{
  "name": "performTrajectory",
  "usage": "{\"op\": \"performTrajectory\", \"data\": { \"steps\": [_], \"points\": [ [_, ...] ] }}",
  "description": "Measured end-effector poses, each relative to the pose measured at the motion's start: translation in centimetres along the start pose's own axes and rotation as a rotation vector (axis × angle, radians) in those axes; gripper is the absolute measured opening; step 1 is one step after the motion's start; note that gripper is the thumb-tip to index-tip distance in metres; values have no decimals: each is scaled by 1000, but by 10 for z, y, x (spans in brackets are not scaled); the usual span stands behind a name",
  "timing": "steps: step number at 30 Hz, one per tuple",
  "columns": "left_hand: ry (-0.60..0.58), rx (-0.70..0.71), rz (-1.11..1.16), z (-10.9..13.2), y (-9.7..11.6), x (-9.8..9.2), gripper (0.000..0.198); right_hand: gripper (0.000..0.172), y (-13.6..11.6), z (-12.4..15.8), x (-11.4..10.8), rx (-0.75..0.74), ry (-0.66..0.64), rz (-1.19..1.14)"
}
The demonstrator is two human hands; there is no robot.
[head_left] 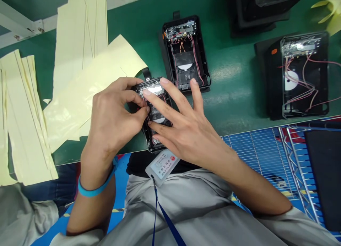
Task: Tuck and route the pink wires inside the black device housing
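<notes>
Grey shirt [186, 221] under blue lanyard [163, 217]; left hand [114, 120] pinched together at thin pink wires [163, 98], right hand [186, 129] spread over black plastic case [152, 139]; hard pulling maybe snapping wires.

This is an electronics assembly station in a factory. A green anti-static mat [234, 109] covers the workbench, and 3 open black device housings [301, 75] sit on it, exposing circuit boards [181, 30] and pink wires [298, 86]. Pale yellow adhesive liner sheets [82, 43] lie heaped towards the left end. A chrome wire shelf [255, 157] stands beside the near edge, and the worker wears a grey smock [197, 217] with an ID badge [162, 167] on a blue lanyard [163, 212].
</notes>
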State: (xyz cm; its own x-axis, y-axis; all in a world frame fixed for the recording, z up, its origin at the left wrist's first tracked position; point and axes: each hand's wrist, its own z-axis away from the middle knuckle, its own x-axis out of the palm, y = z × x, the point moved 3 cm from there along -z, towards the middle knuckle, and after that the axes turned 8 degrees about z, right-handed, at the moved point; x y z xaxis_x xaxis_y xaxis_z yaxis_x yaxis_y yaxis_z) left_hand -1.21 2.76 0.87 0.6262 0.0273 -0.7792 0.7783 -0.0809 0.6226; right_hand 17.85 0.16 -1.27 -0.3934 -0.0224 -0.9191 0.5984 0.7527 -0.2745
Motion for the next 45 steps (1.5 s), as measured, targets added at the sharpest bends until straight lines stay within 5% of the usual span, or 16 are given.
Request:
{"op": "performTrajectory", "data": {
  "steps": [12, 26, 32, 39, 45],
  "points": [
    [-25, -15, -138, -2, 3, 3, 25, 20, 0, 2, 2, -26, 22, -42],
    [43, -3, -19, 1, 7, 4, 21, 21, 10, -11, -6, -111, 33, -225],
    [43, 1, -53, 2, 6, 3, 33, 15, 20, -18, -5, -133, 51, -298],
    [33, -44, -34, -1, 7, 4, 34, 21, 19, -21, -8, -228, -30, 37],
    [-6, -52, -25, -2, 5, -1, 40, 31, 20, -24, -10, -223, -14, 57]
  ]
}}
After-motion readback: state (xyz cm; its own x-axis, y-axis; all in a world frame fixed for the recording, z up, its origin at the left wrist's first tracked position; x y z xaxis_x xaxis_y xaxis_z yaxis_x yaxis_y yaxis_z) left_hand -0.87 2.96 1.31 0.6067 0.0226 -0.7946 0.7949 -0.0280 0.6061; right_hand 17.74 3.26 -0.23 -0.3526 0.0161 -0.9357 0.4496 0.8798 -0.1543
